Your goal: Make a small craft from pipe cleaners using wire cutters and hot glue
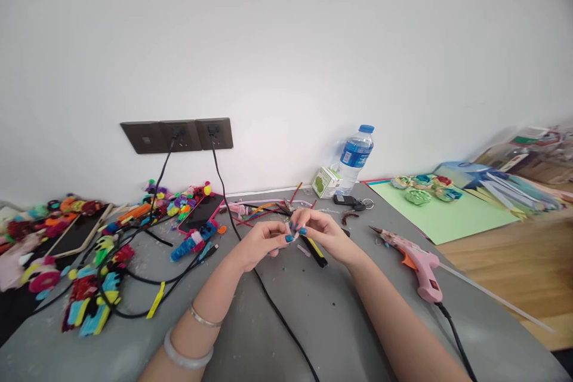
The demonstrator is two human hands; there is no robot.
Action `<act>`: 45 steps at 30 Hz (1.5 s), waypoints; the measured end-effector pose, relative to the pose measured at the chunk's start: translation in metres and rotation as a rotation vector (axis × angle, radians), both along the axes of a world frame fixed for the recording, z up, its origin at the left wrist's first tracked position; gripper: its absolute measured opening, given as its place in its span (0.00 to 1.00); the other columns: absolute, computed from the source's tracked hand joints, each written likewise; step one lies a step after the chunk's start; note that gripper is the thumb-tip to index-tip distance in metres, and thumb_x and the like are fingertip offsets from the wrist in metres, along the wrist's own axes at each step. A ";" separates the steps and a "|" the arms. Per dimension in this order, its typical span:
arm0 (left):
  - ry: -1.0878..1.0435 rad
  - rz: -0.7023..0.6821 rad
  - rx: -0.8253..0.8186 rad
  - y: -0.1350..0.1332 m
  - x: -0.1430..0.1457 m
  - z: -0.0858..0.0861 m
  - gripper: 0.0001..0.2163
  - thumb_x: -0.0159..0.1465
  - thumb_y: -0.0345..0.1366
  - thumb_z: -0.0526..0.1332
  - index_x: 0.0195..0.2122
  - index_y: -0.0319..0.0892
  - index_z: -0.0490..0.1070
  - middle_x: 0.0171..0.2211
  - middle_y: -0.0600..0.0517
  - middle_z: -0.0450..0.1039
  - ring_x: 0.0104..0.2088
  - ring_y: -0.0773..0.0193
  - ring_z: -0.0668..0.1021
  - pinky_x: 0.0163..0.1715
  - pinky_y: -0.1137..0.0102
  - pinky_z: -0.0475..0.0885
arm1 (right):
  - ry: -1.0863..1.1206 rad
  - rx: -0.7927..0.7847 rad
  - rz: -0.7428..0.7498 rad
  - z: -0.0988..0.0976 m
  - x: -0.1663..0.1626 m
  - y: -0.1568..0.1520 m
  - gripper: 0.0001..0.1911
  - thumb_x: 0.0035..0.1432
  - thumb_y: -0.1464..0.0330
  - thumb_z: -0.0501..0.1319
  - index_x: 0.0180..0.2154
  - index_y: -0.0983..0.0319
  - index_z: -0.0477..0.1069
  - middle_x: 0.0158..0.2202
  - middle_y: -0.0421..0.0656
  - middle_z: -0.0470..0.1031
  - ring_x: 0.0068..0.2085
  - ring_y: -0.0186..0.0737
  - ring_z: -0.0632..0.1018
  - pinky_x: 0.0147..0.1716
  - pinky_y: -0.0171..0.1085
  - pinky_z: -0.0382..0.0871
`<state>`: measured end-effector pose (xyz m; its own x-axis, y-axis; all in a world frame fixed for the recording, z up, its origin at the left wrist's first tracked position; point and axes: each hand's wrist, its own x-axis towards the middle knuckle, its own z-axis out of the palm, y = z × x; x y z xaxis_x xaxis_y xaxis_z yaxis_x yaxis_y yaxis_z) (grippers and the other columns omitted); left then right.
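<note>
Left hand (262,243) and right hand (323,231) meet above grey tabletop (322,310), both grips pinched on small pink piece (292,230) between fingertips. Pink glue gun (418,262) lies right; black cable (277,316) runs beneath hands.

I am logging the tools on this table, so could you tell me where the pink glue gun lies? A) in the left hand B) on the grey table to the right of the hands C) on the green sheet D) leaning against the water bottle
B: the glue gun lies flat on the grey table, right of the right hand, touched by neither hand, short of the green sheet.
</note>
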<state>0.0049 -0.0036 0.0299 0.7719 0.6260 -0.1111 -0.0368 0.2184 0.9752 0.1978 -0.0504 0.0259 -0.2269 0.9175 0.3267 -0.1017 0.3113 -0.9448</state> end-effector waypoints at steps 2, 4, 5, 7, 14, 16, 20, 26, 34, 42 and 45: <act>0.018 -0.059 0.013 -0.002 0.000 0.002 0.21 0.49 0.50 0.73 0.27 0.38 0.70 0.24 0.57 0.58 0.24 0.73 0.59 0.21 0.75 0.54 | 0.012 -0.024 0.070 0.002 0.002 -0.002 0.12 0.60 0.59 0.65 0.31 0.61 0.73 0.42 0.46 0.71 0.42 0.41 0.74 0.42 0.41 0.69; 0.033 -0.118 0.026 -0.004 0.000 0.003 0.20 0.50 0.50 0.72 0.28 0.37 0.71 0.23 0.57 0.59 0.23 0.73 0.59 0.22 0.74 0.55 | 0.022 -0.062 0.128 0.002 0.003 -0.004 0.11 0.60 0.60 0.64 0.32 0.61 0.73 0.43 0.47 0.72 0.41 0.40 0.75 0.41 0.41 0.70; 0.038 -0.145 0.031 -0.004 0.000 0.003 0.20 0.50 0.50 0.72 0.28 0.37 0.72 0.22 0.57 0.59 0.23 0.73 0.59 0.22 0.74 0.55 | 0.022 -0.079 0.149 0.002 0.003 -0.004 0.11 0.60 0.60 0.64 0.32 0.61 0.73 0.43 0.47 0.72 0.40 0.39 0.75 0.39 0.40 0.70; 0.048 -0.183 0.042 -0.005 -0.001 0.003 0.19 0.51 0.49 0.72 0.29 0.37 0.72 0.22 0.57 0.60 0.23 0.73 0.60 0.22 0.74 0.56 | 0.018 -0.100 0.172 0.001 0.002 -0.004 0.10 0.60 0.61 0.65 0.31 0.62 0.73 0.40 0.46 0.73 0.37 0.37 0.75 0.36 0.38 0.70; 0.151 -0.127 0.134 -0.004 -0.003 0.002 0.14 0.58 0.46 0.65 0.32 0.39 0.71 0.28 0.55 0.62 0.26 0.71 0.64 0.26 0.74 0.62 | 0.057 -0.126 0.073 -0.004 0.002 0.002 0.10 0.56 0.62 0.68 0.31 0.62 0.74 0.34 0.43 0.75 0.34 0.37 0.75 0.36 0.38 0.70; 0.198 -0.053 0.330 -0.004 -0.002 0.003 0.10 0.62 0.43 0.61 0.34 0.40 0.71 0.30 0.53 0.65 0.29 0.68 0.67 0.28 0.73 0.63 | 0.078 -0.125 0.015 -0.006 0.003 0.005 0.11 0.54 0.62 0.70 0.31 0.62 0.73 0.34 0.42 0.75 0.33 0.36 0.75 0.37 0.38 0.71; 0.280 0.068 0.768 -0.006 0.000 0.002 0.06 0.64 0.35 0.57 0.31 0.41 0.71 0.30 0.53 0.67 0.27 0.68 0.67 0.28 0.73 0.60 | 0.074 -0.136 -0.084 -0.010 0.005 0.008 0.12 0.52 0.62 0.71 0.31 0.61 0.72 0.32 0.41 0.76 0.33 0.36 0.75 0.35 0.36 0.69; 0.355 0.187 0.952 -0.007 0.002 -0.005 0.06 0.65 0.32 0.55 0.34 0.42 0.71 0.33 0.51 0.71 0.29 0.66 0.71 0.29 0.73 0.62 | 0.066 -0.160 -0.127 -0.012 0.003 0.010 0.12 0.51 0.62 0.71 0.30 0.62 0.72 0.30 0.41 0.76 0.31 0.33 0.74 0.32 0.34 0.68; 0.362 0.241 1.056 -0.007 0.005 -0.012 0.07 0.67 0.31 0.54 0.35 0.42 0.71 0.30 0.52 0.73 0.27 0.66 0.71 0.30 0.72 0.63 | 0.070 -0.165 -0.145 -0.012 0.002 0.010 0.13 0.50 0.63 0.72 0.28 0.60 0.71 0.31 0.40 0.77 0.32 0.35 0.76 0.36 0.36 0.72; 0.439 0.239 1.131 -0.007 0.004 -0.010 0.09 0.68 0.31 0.52 0.32 0.41 0.70 0.28 0.52 0.70 0.27 0.66 0.70 0.29 0.72 0.60 | 0.054 -0.126 -0.146 -0.016 0.002 0.011 0.13 0.51 0.62 0.71 0.28 0.60 0.69 0.34 0.41 0.76 0.34 0.36 0.78 0.39 0.39 0.74; 0.460 0.223 1.113 -0.006 0.003 -0.010 0.10 0.68 0.32 0.52 0.32 0.41 0.70 0.28 0.52 0.69 0.26 0.66 0.70 0.28 0.72 0.60 | 0.061 -0.126 -0.145 -0.017 0.001 0.013 0.14 0.50 0.62 0.72 0.28 0.60 0.69 0.34 0.41 0.76 0.34 0.36 0.78 0.38 0.39 0.74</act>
